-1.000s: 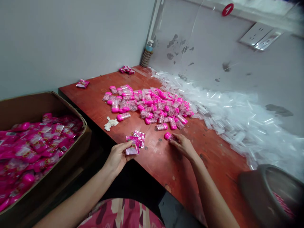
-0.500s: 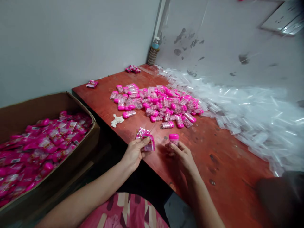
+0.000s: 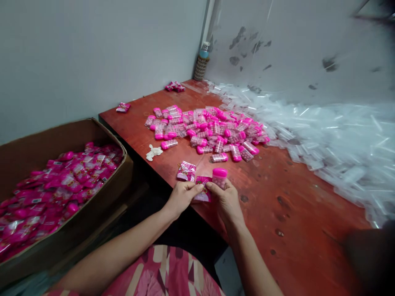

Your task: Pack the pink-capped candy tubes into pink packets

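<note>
Moved: both hands now meet at the desk's near edge
Left hand [image 3: 182, 196]: pinches pink sachet [image 3: 203, 193]
Right hand [image 3: 226, 201]: grips pink-capped tube [image 3: 219, 177]
Done: box of packs [image 3: 61, 185] filling
Left: tube pile [image 3: 210, 131] mid-desk

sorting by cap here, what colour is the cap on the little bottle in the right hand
Bright pink: the cap tops the small clear bottle in the right hand, in the head view.

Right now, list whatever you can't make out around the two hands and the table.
Head view only:
- Pink packet: print too small to read; left hand and right hand cover its edges.
- Pink-capped bottle: lower part hidden by the right hand's fingers.
- Dark object at the bottom right: blurred and cut off by the frame edge.
- Cardboard box: left end cut off.
</note>
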The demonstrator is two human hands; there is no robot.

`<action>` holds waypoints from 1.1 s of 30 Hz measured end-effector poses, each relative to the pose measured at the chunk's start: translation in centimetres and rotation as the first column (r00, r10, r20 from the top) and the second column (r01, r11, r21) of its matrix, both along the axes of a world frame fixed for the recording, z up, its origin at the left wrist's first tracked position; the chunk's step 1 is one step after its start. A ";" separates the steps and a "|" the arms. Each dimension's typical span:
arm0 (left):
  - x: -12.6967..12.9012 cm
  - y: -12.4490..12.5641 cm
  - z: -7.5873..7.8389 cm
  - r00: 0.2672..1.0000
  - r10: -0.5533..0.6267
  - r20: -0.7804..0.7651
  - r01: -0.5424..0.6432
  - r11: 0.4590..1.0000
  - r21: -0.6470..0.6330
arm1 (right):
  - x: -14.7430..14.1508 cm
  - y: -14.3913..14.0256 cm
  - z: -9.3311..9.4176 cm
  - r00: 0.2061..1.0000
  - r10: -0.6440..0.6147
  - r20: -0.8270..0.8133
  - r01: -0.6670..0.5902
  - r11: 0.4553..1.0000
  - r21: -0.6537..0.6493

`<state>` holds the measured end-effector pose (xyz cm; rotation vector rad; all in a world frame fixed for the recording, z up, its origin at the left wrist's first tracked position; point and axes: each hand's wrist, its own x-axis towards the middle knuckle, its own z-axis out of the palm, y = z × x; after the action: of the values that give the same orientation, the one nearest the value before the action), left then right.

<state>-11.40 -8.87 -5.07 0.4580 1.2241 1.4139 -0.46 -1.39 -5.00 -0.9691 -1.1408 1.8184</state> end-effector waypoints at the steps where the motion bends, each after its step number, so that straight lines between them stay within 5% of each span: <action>1: 0.0 0.1 0.0 0.999 0.025 0.026 -0.025 1.000 -0.002 | 0.0 -0.1 -0.1 1.000 -0.003 -0.003 0.003 1.000 0.010; 5: -0.4 0.4 -0.2 0.969 0.166 0.184 -0.149 0.984 -0.100 | 0.9 -1.2 -0.2 0.994 -0.011 0.111 0.000 0.995 0.101; 10: -0.8 1.0 -0.2 0.822 0.378 0.426 -0.292 0.922 -0.255 | 2.5 -4.8 -0.7 0.944 0.128 0.303 -0.176 0.975 0.136; 16: 0.2 1.3 -0.2 0.738 0.338 0.584 -0.295 0.940 -0.171 | 1.8 -7.3 -1.4 0.844 0.071 0.531 -0.196 0.964 0.182; 22: 0.6 1.0 -0.1 0.810 0.268 0.521 -0.249 0.962 -0.107 | 1.4 -6.9 -1.6 0.876 0.097 0.472 -0.192 0.969 0.158; 28: 0.3 0.5 0.7 0.937 0.140 0.320 -0.158 0.987 0.032 | 0.8 -7.0 -1.9 0.955 0.235 0.180 -0.231 0.972 -0.043; 33: -0.5 0.2 0.4 0.979 0.037 0.199 -0.051 0.997 0.063 | 0.5 -7.0 -1.8 0.932 0.157 0.326 -0.185 0.981 0.057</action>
<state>-11.85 -8.71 -4.72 0.3290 1.0337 1.5045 0.04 -8.36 -6.84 -1.1748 -1.5336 1.7691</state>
